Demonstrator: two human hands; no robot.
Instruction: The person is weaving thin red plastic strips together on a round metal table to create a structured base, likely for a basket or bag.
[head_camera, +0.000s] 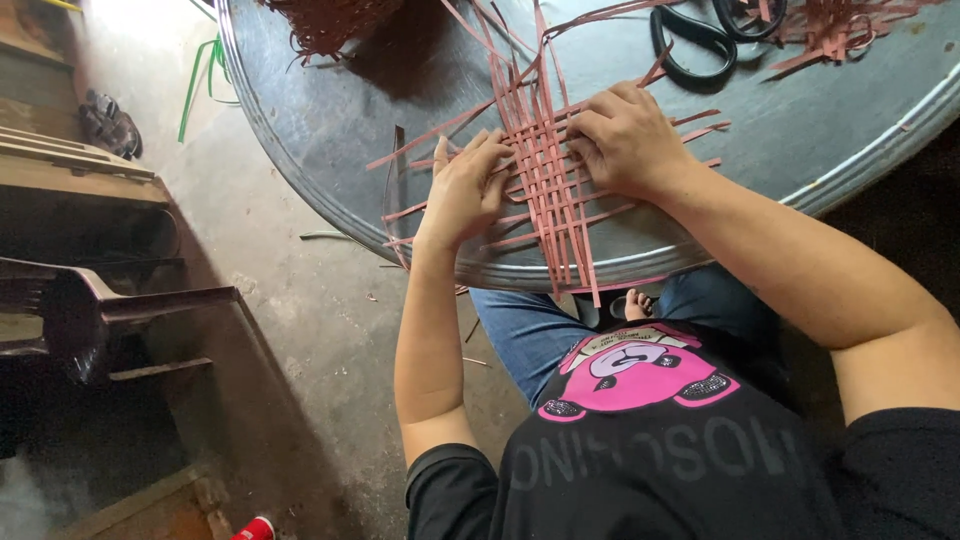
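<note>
A person's left hand (468, 185) and right hand (625, 140) press flat, fingers spread, on a half-woven mat of reddish strips (548, 185) at the near rim of a round metal table (330, 130); weaving appears under way, the next strip needing threading. Beyond the right hand lie black scissors (695, 45). Left, a concrete floor (300, 330).

Daylight is thrown in from upper left; the floor (140, 30) there is blown out. Soft glare is seen on the metal worktop (330, 110). Lower left is left dark. Focus is sharp, edges slightly stretched.
</note>
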